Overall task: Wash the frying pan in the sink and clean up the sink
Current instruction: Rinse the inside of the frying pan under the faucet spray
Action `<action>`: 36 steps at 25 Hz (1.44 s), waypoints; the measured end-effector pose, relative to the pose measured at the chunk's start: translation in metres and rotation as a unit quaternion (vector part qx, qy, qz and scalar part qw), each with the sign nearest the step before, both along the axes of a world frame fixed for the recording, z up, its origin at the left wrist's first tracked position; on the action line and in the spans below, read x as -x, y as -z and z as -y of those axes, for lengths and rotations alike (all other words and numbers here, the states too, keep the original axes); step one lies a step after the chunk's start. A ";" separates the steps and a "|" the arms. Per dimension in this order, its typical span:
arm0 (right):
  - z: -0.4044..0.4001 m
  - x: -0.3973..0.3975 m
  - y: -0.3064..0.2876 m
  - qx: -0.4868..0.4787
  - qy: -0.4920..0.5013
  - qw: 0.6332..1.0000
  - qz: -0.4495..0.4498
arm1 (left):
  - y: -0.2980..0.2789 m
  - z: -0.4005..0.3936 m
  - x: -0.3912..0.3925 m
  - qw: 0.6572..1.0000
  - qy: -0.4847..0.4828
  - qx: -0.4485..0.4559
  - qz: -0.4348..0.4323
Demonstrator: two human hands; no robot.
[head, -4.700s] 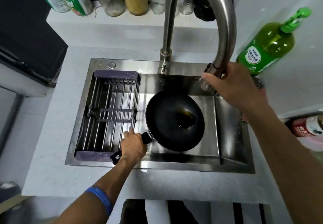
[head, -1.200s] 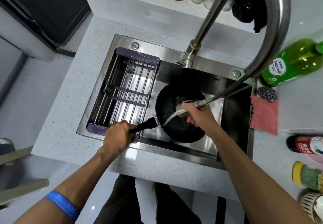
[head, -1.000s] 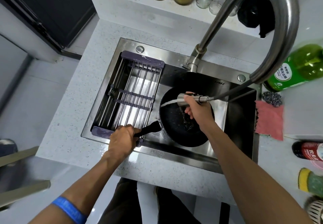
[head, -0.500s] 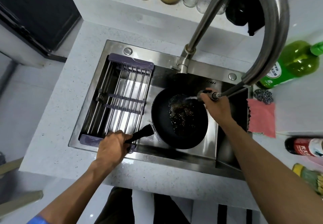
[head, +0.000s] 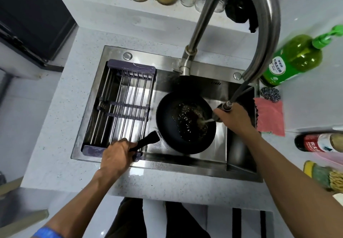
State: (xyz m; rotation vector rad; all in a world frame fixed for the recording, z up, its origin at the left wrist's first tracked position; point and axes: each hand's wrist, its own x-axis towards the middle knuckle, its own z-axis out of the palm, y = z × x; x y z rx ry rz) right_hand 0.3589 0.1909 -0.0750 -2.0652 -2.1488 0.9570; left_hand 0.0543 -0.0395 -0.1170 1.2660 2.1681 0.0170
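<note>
Fingers (head: 124, 143) gripping handle, black frying pan (head: 170, 126) greasy, wet

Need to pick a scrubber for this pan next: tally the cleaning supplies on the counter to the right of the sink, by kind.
Green soap bottle: 1
Steel scourer: 1
Pink cloth: 1
Yellow-green sponge: 1
Total: 4

Rack (head: 122, 108) fills sink (head: 185, 161) left half; pan (head: 170, 124) mid; gap right of pan, under hose (head: 239, 93).
</note>
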 end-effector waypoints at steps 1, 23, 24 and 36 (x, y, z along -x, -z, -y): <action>0.006 -0.001 0.001 0.022 -0.015 1.000 -0.016 | -0.001 0.000 0.000 1.000 -0.001 -0.002 0.003; 0.002 0.075 0.011 0.113 0.124 0.936 -0.309 | -0.006 -0.002 -0.001 1.000 0.003 -0.009 0.006; -0.001 0.074 0.011 0.106 0.135 0.935 -0.311 | -0.006 -0.003 -0.001 1.000 0.001 -0.010 0.006; -0.031 0.034 0.018 0.033 0.140 0.969 -0.199 | 0.001 0.000 -0.002 1.000 0.014 -0.004 -0.005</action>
